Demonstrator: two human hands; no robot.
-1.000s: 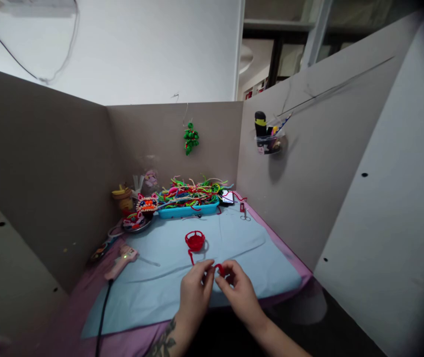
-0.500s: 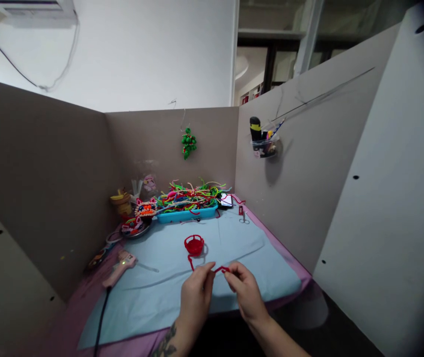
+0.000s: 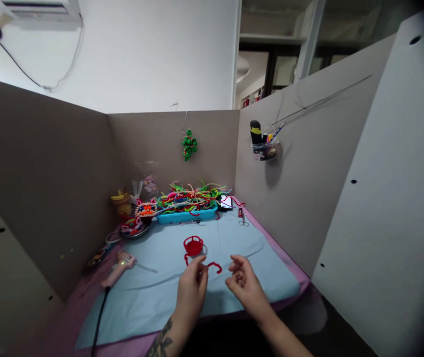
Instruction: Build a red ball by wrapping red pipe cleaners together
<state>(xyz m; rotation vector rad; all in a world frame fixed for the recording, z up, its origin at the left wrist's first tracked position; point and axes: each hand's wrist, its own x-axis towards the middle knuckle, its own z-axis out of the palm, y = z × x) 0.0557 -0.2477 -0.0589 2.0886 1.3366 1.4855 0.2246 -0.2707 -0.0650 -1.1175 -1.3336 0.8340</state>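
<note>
Left hand [image 3: 191, 285]: thumb and forefinger pinched together on a red strand [image 3: 215, 266], whose free end projects toward 3 o'clock and bends into a hook. Right hand [image 3: 247, 285], at 3 o'clock from the left: thumb and forefinger parted, nothing held that I can make out over my feed, the hook lying in the gap between the two hands.

At 12 o'clock, just beyond the left fingertips, a small red openwork basket [image 3: 193, 246] stands upright on the cloth-covered worktop [image 3: 141, 307]. A red tail runs from it toward the left hand; fingers hide whether tail and strand are one piece. If they are, I judge that a sharp tug could drag or tip the basket; a loose pinch could let the strand slip.

Farther out, between 9 and 10 o'clock, lies a pink glue gun [image 3: 120, 270], its indicator lit. I cannot tell whether its tip is hot; a leftward sweep of the forearm might snag its black cord [image 3: 100, 317].
</note>
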